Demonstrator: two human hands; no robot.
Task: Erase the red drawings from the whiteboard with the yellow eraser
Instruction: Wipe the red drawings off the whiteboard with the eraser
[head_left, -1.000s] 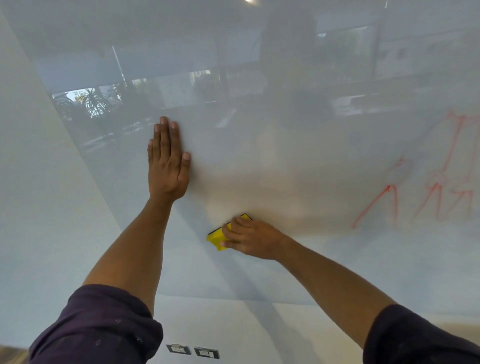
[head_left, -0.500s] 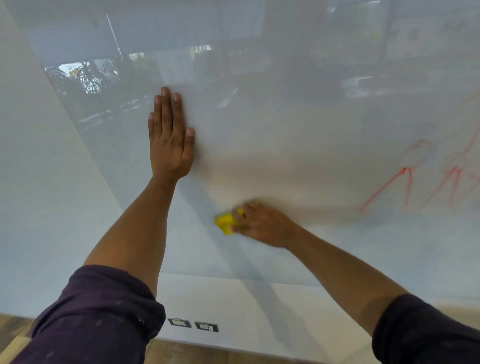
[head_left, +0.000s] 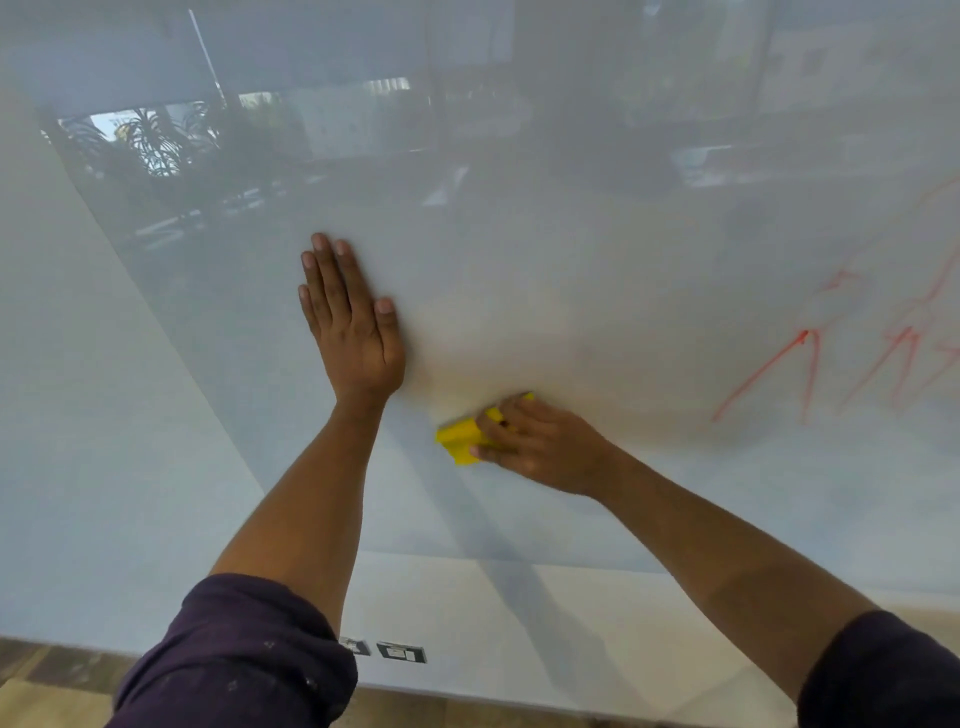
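A large glossy whiteboard (head_left: 571, 260) fills the view. Red drawings (head_left: 810, 364) of slanted lines and faint smeared strokes remain at its right side, reaching the frame edge. My right hand (head_left: 540, 447) presses the yellow eraser (head_left: 460, 439) flat against the board near its lower middle, well left of the red lines. Only the eraser's left end shows past my fingers. My left hand (head_left: 353, 322) lies flat on the board with fingers together, up and to the left of the eraser.
The board's left edge (head_left: 156, 312) runs diagonally against a pale wall. Below the board is white wall with two small sockets (head_left: 400, 652) and a strip of wooden floor (head_left: 47, 691). Reflections of plants and windows show in the upper board.
The view has dropped and shifted, so both hands sit lower in frame. My right hand and the eraser stay in about the same place on the board beside the left hand, which stays planted.
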